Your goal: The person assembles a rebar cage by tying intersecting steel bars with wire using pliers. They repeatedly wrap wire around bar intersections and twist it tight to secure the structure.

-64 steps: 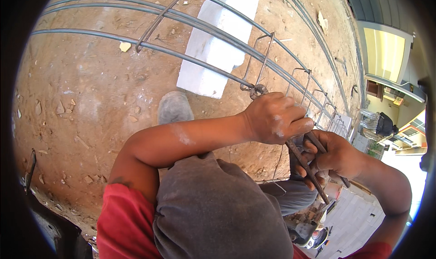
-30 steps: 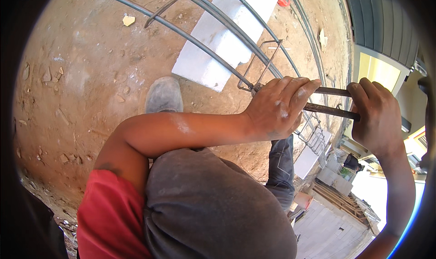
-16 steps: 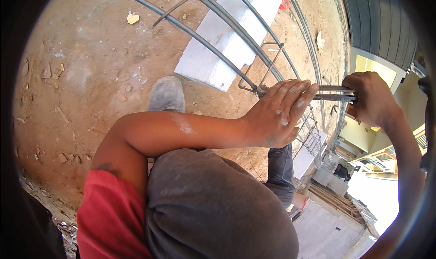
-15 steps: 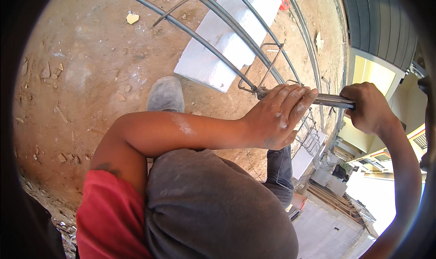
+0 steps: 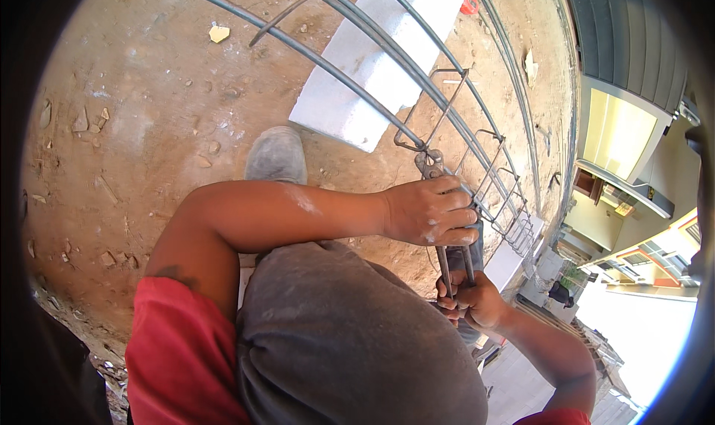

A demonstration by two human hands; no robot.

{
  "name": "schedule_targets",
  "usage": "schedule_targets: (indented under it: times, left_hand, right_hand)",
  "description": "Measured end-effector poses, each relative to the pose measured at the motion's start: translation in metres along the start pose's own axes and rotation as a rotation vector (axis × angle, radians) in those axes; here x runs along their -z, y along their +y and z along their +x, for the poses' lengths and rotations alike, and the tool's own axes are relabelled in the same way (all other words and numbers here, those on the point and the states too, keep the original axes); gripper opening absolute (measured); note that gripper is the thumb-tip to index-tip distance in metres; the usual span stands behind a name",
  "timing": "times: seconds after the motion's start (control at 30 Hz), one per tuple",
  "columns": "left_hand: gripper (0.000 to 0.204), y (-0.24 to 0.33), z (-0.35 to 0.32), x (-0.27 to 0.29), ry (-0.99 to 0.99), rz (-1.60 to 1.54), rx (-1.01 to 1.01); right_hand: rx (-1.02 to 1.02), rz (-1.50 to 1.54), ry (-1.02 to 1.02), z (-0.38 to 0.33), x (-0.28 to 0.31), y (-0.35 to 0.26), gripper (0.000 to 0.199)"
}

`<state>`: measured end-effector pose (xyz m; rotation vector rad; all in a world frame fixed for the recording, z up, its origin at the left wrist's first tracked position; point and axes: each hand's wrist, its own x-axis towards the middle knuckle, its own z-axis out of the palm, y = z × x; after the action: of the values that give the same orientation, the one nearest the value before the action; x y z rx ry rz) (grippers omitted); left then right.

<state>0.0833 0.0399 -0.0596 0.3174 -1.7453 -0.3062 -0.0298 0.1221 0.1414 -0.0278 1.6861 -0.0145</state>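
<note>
Head view: left hand (image 5: pixel 432 212) and right hand (image 5: pixel 482 303) wrap fingers around pincers (image 5: pixel 432 169); a shallow bite, hard to judge, could slip near the rebar (image 5: pixel 357 92).

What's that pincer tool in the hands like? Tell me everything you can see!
The pincers look like dark, worn metal, with a rounded head and two long, thin handles standing slightly apart. The head is by the wire loop on a long bar; its bite is too small to make out. The left hand wraps the upper handles, the right hand their lower part.
</note>
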Motion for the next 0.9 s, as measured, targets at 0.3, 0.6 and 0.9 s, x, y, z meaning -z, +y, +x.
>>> schedule_targets:
  times: [0.3,0.6,0.9]
  left_hand:
    - [0.008,-0.021,-0.044,-0.004,-0.093,-0.011,-0.266]
    - [0.02,-0.041,-0.071,0.003,-0.22,-0.17,-0.426]
    - [0.009,-0.014,-0.022,0.033,-0.466,-0.193,-0.215]
  right_hand:
    - [0.537,-0.057,0.188,0.127,-0.018,0.069,0.018]
    - [0.722,0.172,0.13,0.188,-0.055,0.087,0.022]
    - [0.265,0.401,-0.756,0.156,-0.003,0.087,0.02]
